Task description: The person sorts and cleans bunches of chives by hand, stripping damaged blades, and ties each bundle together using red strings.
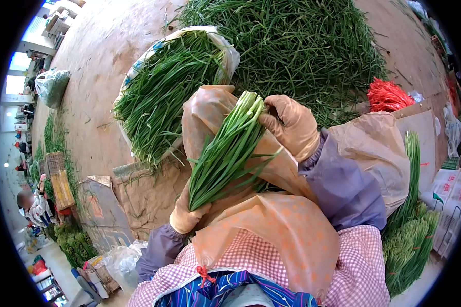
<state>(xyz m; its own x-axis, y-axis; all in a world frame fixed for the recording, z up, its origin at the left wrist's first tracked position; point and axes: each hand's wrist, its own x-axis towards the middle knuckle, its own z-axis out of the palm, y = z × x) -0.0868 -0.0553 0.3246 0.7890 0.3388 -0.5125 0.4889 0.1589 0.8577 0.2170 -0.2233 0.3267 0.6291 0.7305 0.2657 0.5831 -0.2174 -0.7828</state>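
The left hand, in a tan glove, is closed around the leafy end of a bunch of green stalks; part of its fingers is hidden behind the leaves. The bunch lies slanting between the two hands, above the person's lap, with its pale cut ends up beside the right hand. This right hand, also gloved, has its fingers curled, and the fingertips are at the edge of the pale ends; I cannot tell if they pinch any stalk.

Under both hands, an orange-spotted plastic cover is spread over the legs. Just outward from the left hand there is brown paper on the ground, and behind this hand, near the sleeve, a clear plastic bag. Ahead of the left hand stands a white bag, open and full of long green leaves. Ahead of the right hand spreads a big loose heap of greens. To the right of the same hand lie bright red strips, and farther back on that side, tied green bundles. Well apart, out beyond the left hand, another person is seen.
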